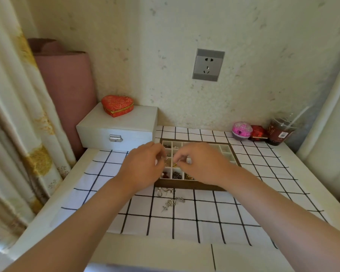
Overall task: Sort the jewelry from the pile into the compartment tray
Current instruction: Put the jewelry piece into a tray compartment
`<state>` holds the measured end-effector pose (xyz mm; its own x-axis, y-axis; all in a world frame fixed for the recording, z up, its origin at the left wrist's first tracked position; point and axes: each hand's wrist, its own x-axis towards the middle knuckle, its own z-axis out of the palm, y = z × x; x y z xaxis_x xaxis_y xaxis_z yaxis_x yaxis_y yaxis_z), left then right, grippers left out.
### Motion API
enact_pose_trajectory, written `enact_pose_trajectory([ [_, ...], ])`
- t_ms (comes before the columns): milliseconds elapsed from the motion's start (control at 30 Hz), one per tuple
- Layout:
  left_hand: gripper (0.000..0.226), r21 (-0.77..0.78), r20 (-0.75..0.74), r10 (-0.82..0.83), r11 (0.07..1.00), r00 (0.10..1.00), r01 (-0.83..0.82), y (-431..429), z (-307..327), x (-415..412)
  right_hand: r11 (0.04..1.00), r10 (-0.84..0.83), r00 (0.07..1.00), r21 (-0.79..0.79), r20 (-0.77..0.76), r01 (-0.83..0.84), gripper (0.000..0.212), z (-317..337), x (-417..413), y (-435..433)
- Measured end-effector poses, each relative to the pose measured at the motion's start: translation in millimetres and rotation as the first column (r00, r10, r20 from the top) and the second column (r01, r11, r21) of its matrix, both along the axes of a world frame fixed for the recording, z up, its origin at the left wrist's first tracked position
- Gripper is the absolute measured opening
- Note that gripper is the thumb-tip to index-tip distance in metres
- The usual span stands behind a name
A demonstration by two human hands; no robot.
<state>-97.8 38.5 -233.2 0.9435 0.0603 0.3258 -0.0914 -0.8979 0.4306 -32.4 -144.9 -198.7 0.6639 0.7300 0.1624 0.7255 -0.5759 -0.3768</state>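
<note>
A brown-rimmed compartment tray (233,151) with white cells sits on the checked cloth in the middle of the table. Several cells hold small jewelry, dark, red and gold. A small pile of silver jewelry (170,199) lies on the cloth just in front of the tray. My left hand (143,165) hovers over the tray's left edge with fingers curled. My right hand (200,161) is over the tray's middle, thumb and fingers pinched together. Whatever tiny piece sits between the fingertips is too small to make out.
A white jewelry box (118,128) with a red heart-shaped box (117,105) on top stands back left. A pink ball (241,130), a red box (258,132) and a plastic drink cup (281,132) stand back right against the wall. A curtain (12,134) hangs left.
</note>
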Motion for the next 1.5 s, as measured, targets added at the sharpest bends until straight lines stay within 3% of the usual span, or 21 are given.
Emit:
enact_pose_trajectory([
  [200,0.009,0.101,-0.183,0.064,0.994,0.981,-0.046,13,1,-38,0.985,0.082,0.993,-0.161,0.085,-0.067,0.017,-16,-37,9],
  [367,0.021,0.096,-0.250,-0.059,0.992,0.966,0.085,12,-12,-56,0.960,0.100,0.968,-0.278,0.229,-0.033,0.024,-32,-50,14],
  [500,0.028,0.112,-0.279,-0.137,0.978,0.950,0.174,15,-16,-56,0.954,0.074,0.982,-0.298,0.172,-0.019,0.025,-30,-51,16],
  [700,0.013,0.052,-0.308,-0.165,0.980,0.937,0.190,16,-7,-54,0.931,0.018,0.997,-0.366,0.074,0.010,0.019,-21,-47,9],
  [1100,0.009,0.097,-0.344,-0.070,0.989,0.936,0.110,8,-4,-52,0.967,0.040,0.999,-0.252,0.026,-0.032,0.018,-24,-51,19],
  [1167,0.008,0.040,-0.357,-0.073,0.995,0.931,0.093,10,-4,-52,0.973,0.036,0.999,-0.228,0.010,-0.033,0.017,-24,-51,19],
  [1267,0.006,-0.199,-0.342,-0.101,0.979,0.934,0.033,15,1,-50,0.994,-0.010,0.995,-0.106,-0.098,-0.001,0.013,-22,-46,18],
  [1367,0.012,-0.439,-0.303,-0.100,0.897,0.948,-0.045,15,11,-48,0.996,-0.036,0.981,0.079,-0.192,0.052,0.012,-18,-39,18],
  [1500,0.022,-0.630,-0.275,-0.089,0.768,0.957,-0.110,7,27,-45,0.929,0.021,0.947,0.357,-0.320,0.100,0.009,-3,-36,17],
])
